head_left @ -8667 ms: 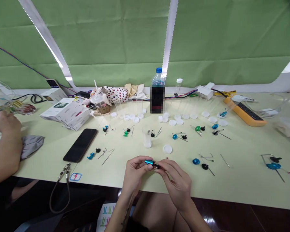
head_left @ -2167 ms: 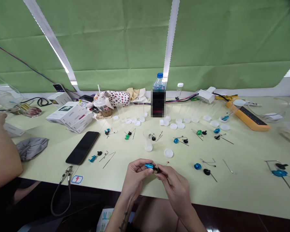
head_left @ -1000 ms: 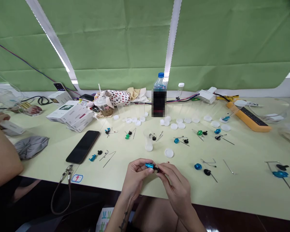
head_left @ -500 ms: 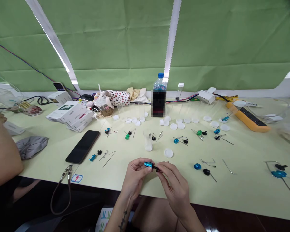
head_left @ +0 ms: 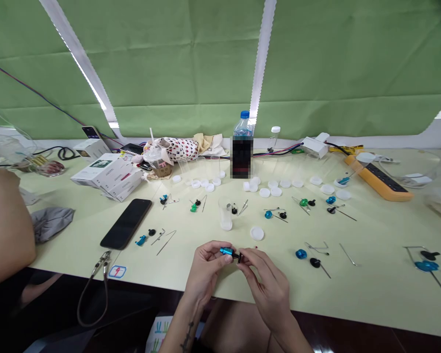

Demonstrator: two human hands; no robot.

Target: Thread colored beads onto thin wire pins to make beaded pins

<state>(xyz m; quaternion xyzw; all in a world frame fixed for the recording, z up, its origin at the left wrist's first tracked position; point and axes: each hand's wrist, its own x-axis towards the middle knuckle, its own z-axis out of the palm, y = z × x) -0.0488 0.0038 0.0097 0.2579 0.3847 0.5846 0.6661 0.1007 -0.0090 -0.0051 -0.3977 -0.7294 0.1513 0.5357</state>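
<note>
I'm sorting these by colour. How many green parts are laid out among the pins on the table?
2: one green part left of the clear cup, another right of it beside a black piece. Others may be hidden among the clutter.

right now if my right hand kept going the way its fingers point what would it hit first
Most likely the black piece pinched at the fingertips of the right hand, then the blue part held in the left hand. Depth is hard to judge from this view.

Head-worn view, forward; tilted down (close)
</note>
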